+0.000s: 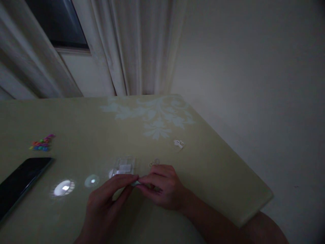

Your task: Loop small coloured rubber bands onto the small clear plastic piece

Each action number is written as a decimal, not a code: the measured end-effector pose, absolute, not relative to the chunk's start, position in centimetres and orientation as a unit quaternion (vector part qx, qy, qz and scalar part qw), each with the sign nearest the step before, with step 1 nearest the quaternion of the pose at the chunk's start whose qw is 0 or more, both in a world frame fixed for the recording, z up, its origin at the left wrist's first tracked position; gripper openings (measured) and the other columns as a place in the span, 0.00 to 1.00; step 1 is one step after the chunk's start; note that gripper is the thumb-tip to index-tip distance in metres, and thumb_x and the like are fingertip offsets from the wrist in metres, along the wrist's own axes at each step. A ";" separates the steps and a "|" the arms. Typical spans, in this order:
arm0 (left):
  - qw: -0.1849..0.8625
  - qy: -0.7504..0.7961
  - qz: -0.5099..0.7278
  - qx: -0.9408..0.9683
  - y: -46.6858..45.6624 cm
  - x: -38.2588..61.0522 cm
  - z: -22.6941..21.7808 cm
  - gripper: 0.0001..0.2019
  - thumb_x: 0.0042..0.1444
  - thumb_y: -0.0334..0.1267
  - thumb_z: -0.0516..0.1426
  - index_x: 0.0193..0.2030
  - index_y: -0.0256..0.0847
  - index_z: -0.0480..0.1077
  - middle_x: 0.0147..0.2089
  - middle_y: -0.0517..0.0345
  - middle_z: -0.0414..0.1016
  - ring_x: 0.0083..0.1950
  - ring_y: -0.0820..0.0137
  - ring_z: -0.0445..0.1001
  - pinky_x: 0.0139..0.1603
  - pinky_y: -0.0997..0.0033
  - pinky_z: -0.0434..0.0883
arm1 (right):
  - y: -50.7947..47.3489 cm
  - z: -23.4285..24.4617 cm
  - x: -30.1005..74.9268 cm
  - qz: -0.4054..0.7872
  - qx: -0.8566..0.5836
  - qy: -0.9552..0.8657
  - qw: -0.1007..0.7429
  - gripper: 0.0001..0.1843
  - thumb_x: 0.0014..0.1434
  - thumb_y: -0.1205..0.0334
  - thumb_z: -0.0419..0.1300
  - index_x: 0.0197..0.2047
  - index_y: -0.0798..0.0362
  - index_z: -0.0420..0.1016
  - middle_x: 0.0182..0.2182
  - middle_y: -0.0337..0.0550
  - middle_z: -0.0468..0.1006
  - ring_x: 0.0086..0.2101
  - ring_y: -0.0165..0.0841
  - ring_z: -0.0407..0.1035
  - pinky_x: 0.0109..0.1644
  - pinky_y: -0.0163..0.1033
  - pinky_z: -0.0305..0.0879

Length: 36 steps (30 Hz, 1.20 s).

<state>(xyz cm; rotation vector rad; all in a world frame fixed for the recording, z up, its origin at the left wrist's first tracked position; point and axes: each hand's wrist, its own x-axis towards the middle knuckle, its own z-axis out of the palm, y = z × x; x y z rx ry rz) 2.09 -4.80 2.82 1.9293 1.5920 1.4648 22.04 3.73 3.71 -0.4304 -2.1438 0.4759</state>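
Note:
My left hand and my right hand meet above the table near its front. Between the fingertips of both is a small pale piece, mostly covered, so its kind does not show. The left thumb and forefinger pinch it from one side, the right fingers from the other. Just beyond the left fingers lies a clear plastic box with a whitish patch in it. Thin rings or loops rest on the table right behind my right knuckles.
A dark phone lies at the left, with a cluster of small colourful pieces behind it. White scraps are farther back on the right. The table has a rounded right corner; curtains hang behind it.

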 end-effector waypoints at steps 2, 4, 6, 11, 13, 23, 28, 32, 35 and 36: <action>0.124 0.541 0.500 0.665 -4.8 2.1 2.7 0.09 0.64 0.36 0.63 0.48 0.52 0.82 0.44 0.64 0.88 0.42 0.71 0.87 0.46 0.77 0.82 | 3.7 3.7 22.0 0.188 -0.174 -0.862 0.438 0.10 0.70 0.58 0.63 0.40 0.54 0.82 0.24 0.37 0.74 0.24 0.28 0.65 0.31 0.35 0.59; 0.125 0.542 0.498 0.665 -4.8 2.1 2.7 0.10 0.64 0.36 0.63 0.49 0.52 0.81 0.45 0.63 0.87 0.42 0.71 0.87 0.46 0.77 0.82 | 3.7 3.7 22.0 0.183 -0.175 -0.861 0.441 0.10 0.70 0.58 0.63 0.39 0.53 0.82 0.24 0.37 0.74 0.24 0.28 0.66 0.31 0.35 0.60; 0.119 0.550 0.497 0.660 -4.8 2.1 2.7 0.09 0.63 0.36 0.63 0.49 0.52 0.81 0.44 0.63 0.87 0.41 0.70 0.87 0.45 0.77 0.82 | 3.7 3.7 22.0 0.183 -0.172 -0.861 0.442 0.10 0.70 0.58 0.63 0.40 0.54 0.82 0.25 0.37 0.75 0.25 0.28 0.66 0.32 0.35 0.60; 0.118 0.553 0.498 0.657 -4.9 2.3 3.2 0.08 0.63 0.37 0.63 0.47 0.50 0.82 0.42 0.61 0.87 0.40 0.68 0.87 0.43 0.74 0.83 | 3.7 3.6 22.1 0.177 -0.183 -0.870 0.422 0.10 0.70 0.58 0.63 0.40 0.53 0.82 0.24 0.36 0.74 0.24 0.28 0.66 0.31 0.35 0.61; 0.117 0.549 0.502 0.658 -4.9 2.3 3.3 0.08 0.63 0.37 0.63 0.47 0.50 0.83 0.42 0.61 0.88 0.40 0.67 0.87 0.42 0.74 0.84 | 3.6 3.7 22.2 0.177 -0.186 -0.873 0.414 0.10 0.70 0.58 0.63 0.40 0.52 0.82 0.24 0.36 0.74 0.25 0.28 0.66 0.32 0.35 0.61; 0.115 0.529 0.490 0.683 -4.8 2.0 3.2 0.13 0.65 0.33 0.61 0.52 0.52 0.81 0.47 0.62 0.88 0.44 0.69 0.87 0.46 0.77 0.83 | 3.4 3.8 22.0 0.187 -0.191 -0.860 0.434 0.09 0.69 0.59 0.63 0.38 0.53 0.81 0.24 0.37 0.73 0.25 0.28 0.65 0.32 0.35 0.61; 0.108 0.536 0.487 0.681 -4.8 2.1 3.3 0.12 0.66 0.34 0.61 0.51 0.52 0.82 0.47 0.63 0.88 0.43 0.70 0.88 0.47 0.77 0.83 | 3.5 3.7 22.0 0.197 -0.209 -0.856 0.431 0.09 0.69 0.60 0.63 0.38 0.53 0.81 0.24 0.37 0.73 0.24 0.28 0.65 0.33 0.35 0.63; 0.114 0.546 0.485 0.674 -4.9 2.2 2.9 0.11 0.66 0.36 0.61 0.52 0.53 0.82 0.48 0.63 0.88 0.44 0.68 0.88 0.47 0.76 0.83 | 3.6 3.7 22.0 0.208 -0.216 -0.847 0.439 0.09 0.69 0.59 0.63 0.38 0.54 0.81 0.23 0.37 0.72 0.24 0.28 0.65 0.32 0.34 0.63; 0.115 0.551 0.483 0.671 -5.0 2.2 2.9 0.11 0.67 0.39 0.61 0.52 0.54 0.82 0.47 0.64 0.88 0.42 0.68 0.88 0.46 0.76 0.83 | 3.7 3.9 22.0 0.235 -0.219 -0.843 0.432 0.10 0.69 0.59 0.63 0.38 0.54 0.81 0.24 0.37 0.72 0.25 0.28 0.65 0.31 0.34 0.63; 0.116 0.552 0.483 0.670 -4.9 2.2 3.0 0.11 0.67 0.39 0.61 0.52 0.54 0.82 0.47 0.64 0.88 0.41 0.68 0.88 0.46 0.76 0.83 | 3.8 3.9 22.0 0.248 -0.217 -0.841 0.429 0.10 0.69 0.59 0.63 0.38 0.54 0.81 0.24 0.38 0.73 0.25 0.28 0.66 0.32 0.33 0.63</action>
